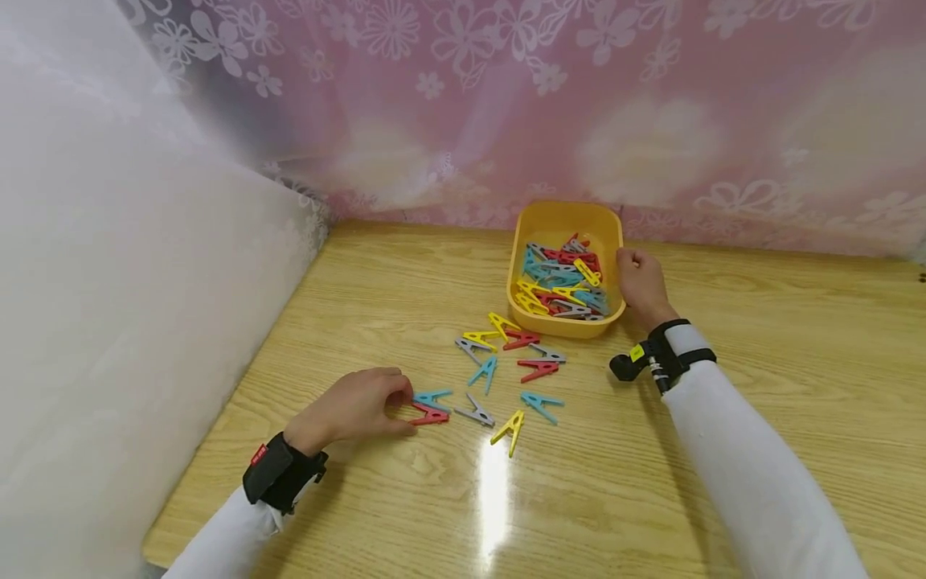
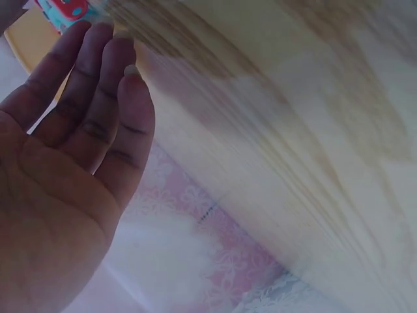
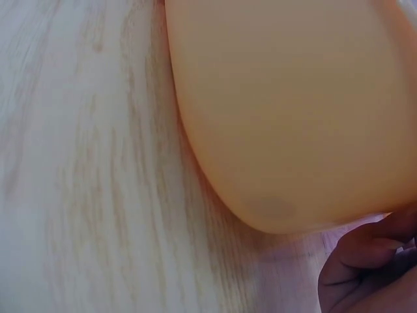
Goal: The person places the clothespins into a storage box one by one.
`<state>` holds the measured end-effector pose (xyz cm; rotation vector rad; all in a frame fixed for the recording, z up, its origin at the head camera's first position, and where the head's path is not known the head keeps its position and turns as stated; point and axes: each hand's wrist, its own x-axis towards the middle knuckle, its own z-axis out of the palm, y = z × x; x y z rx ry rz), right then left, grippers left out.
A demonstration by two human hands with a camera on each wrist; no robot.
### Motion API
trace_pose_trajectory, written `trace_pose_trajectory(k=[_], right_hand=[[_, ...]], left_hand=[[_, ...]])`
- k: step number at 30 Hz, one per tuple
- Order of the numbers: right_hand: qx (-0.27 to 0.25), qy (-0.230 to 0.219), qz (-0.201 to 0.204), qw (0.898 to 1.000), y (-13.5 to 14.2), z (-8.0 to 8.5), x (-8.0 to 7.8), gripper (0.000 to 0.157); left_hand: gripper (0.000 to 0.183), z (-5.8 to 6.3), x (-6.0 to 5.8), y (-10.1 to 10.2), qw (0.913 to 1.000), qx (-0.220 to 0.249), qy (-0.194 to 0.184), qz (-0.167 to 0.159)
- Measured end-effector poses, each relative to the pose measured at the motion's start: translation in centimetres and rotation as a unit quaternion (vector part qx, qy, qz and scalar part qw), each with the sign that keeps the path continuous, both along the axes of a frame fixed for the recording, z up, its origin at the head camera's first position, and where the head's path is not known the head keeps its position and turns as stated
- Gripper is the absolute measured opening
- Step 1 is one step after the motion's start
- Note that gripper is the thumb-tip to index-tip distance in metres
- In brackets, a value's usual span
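My left hand (image 1: 362, 406) is low over the wooden table, its fingertips right at a blue clothespin (image 1: 432, 399) and a red clothespin (image 1: 431, 414) that lie side by side. In the left wrist view the fingers (image 2: 107, 98) reach out, only slightly bent, with a bit of red and blue clothespin beyond their tips. Further off, my right hand (image 1: 642, 285) grips the right rim of a yellow plastic basket (image 1: 534, 221), fingers curled. The basket's smooth outer wall (image 3: 293, 117) fills most of the right wrist view. Inside it lies a pile of blue, red, yellow and grey clothespins (image 1: 560, 277).
Between left hand and basket, several loose clothespins are scattered, among them a grey one (image 1: 476, 412), a yellow one (image 1: 510, 433) and a blue one (image 1: 542, 406). A pink flowered curtain (image 1: 463, 121) hangs behind the table (image 1: 405, 281); white sheeting (image 1: 145, 265) borders its left edge.
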<state>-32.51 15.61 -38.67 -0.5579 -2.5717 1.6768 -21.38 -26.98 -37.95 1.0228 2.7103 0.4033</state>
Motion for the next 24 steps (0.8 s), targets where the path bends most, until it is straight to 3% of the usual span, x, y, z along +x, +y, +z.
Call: trace_pose_trajectory(k=[16, 19, 24], right_hand=[[-0.006, 0.005, 0.002, 1.0, 0.3, -0.2, 0.0, 0.058], [-0.009, -0.006, 0.003, 1.0, 0.2, -0.2, 0.0, 0.059], [-0.014, -0.004, 0.004, 1.0, 0.1, -0.2, 0.0, 0.059]], left_hand=[[0.028, -0.3, -0.1, 0.3, 0.9996, -0.001, 0.018, -0.021], [0.026, 0.1, 0.0, 0.1, 0.9995, 0.009, 0.019, -0.022], [0.025, 1.8, -0.8, 0.5, 0.9971, 0.074, -0.011, -0.014]])
